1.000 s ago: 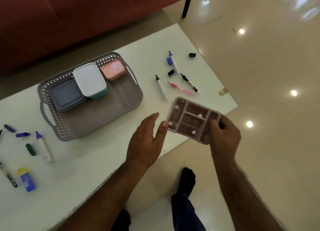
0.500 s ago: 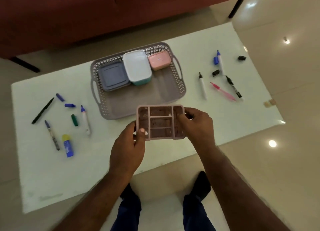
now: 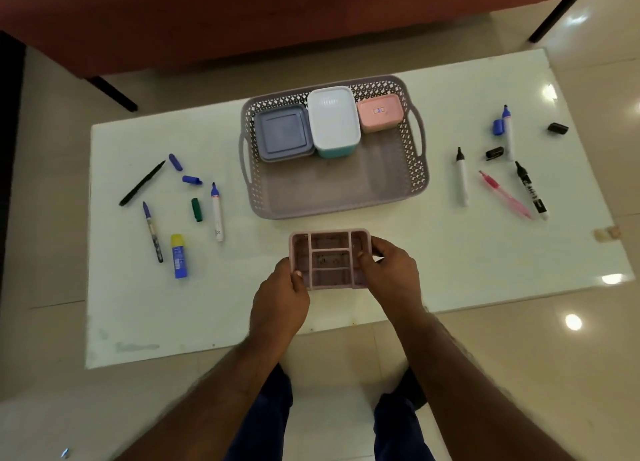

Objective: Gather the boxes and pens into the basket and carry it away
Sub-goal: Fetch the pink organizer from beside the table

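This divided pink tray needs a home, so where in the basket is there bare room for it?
The basket floor is bare across its near half, bordered by the grey box, white box and pink box crowding the far wall. Both hands, left hand and right hand, hold the tray just before it.

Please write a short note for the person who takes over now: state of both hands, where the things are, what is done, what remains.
Hands: left hand and right hand both grip the pink divided tray, one at each end, just in front of the basket.
Done: three boxes stand along the basket's far side: grey box, white box, pink box.
Left: put the tray in the basket; collect the pens and loose caps lying on the table to the left and right of the basket, plus the glue stick; then carry the basket away.
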Action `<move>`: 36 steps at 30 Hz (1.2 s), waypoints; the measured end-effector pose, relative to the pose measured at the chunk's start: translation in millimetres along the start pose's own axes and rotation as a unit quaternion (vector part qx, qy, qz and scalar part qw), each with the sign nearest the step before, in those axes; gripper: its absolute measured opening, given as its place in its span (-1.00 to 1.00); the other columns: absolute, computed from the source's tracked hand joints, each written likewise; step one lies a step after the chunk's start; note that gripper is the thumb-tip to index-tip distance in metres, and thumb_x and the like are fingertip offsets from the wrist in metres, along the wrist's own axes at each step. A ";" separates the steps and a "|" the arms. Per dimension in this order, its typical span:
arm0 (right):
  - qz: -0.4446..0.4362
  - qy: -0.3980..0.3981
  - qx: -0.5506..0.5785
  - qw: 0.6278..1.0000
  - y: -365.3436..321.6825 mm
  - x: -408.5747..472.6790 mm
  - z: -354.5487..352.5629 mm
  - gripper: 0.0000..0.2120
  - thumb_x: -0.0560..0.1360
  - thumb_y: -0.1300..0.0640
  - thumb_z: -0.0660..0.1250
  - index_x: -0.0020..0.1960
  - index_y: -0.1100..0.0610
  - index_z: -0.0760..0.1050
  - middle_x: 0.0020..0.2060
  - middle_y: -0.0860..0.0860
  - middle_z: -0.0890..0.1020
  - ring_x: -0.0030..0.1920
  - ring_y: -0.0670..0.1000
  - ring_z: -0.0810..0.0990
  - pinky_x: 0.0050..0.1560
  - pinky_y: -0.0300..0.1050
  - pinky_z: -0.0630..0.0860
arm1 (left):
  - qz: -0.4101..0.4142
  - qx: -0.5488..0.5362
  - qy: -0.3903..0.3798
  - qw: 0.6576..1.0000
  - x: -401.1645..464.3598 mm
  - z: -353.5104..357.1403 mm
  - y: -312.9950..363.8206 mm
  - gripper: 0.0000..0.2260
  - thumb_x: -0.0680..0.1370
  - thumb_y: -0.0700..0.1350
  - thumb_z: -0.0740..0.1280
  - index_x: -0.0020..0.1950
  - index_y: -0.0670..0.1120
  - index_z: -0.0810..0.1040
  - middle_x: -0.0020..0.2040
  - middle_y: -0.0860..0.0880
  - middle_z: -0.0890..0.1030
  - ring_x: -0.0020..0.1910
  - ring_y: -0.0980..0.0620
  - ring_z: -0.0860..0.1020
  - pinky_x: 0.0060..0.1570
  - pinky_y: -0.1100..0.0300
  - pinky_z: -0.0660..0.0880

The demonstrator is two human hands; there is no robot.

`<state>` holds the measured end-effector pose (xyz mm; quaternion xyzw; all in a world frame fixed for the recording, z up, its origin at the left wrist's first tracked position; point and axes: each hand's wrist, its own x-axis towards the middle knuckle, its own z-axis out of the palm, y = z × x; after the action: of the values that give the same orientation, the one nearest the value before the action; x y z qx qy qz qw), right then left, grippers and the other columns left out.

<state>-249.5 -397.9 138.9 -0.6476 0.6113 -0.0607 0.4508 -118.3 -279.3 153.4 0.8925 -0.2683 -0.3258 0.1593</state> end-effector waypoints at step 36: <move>-0.114 0.092 0.007 0.989 -67.8 -32.4 57.3 -0.64 0.54 -0.18 0.29 0.23 0.00 0.48 0.09 -0.13 0.60 -0.12 -0.10 0.57 -0.19 -0.12 0.52 | -0.080 -0.051 0.127 0.987 26.4 -56.0 -91.2 -0.54 0.64 0.17 0.08 0.40 -0.07 0.41 0.29 -0.07 0.58 0.24 -0.07 0.55 0.18 0.07 0.49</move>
<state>-171.4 -351.7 165.3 -0.7015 0.5722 -0.1749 0.3871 -29.7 -215.1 139.8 0.9358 -0.1572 -0.2351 0.2106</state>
